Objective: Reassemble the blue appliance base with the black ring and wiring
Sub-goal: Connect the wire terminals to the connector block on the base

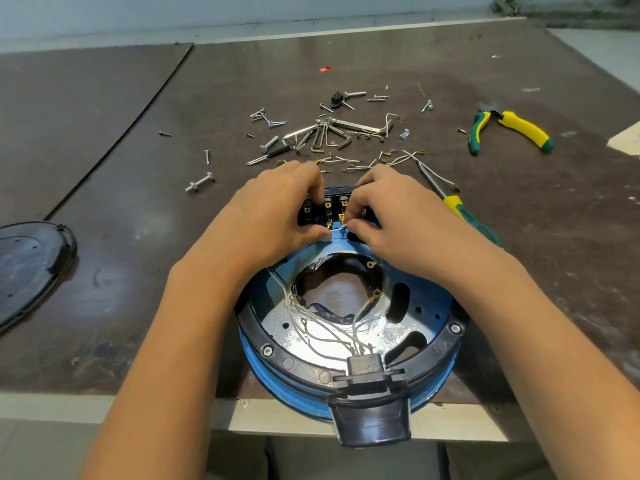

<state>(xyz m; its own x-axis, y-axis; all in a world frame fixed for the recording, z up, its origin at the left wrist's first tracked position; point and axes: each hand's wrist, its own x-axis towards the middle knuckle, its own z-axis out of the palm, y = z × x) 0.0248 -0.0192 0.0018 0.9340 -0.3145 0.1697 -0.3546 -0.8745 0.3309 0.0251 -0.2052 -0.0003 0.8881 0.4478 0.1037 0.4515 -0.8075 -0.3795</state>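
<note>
The round blue appliance base [437, 306] lies upside down at the table's near edge, a black ring [298, 362] screwed around its rim. Thin white wires [323, 332] with brass lugs run loose across its shiny inner plate to a black plug housing [365, 367] at the front. At the far side sits a black switch block [334, 202] with brass terminals. My left hand [277, 209] and my right hand [394, 209] meet over that block. Both pinch one short white wire [337, 229] with a brass connector beside a terminal.
Loose screws, bolts, hex keys [332, 131] and short terminal wires lie scattered behind the base. Yellow-green pliers [509, 128] lie at the far right. A yellow-green screwdriver [460, 207] lies by my right hand. A black cover [31, 265] rests at the left edge.
</note>
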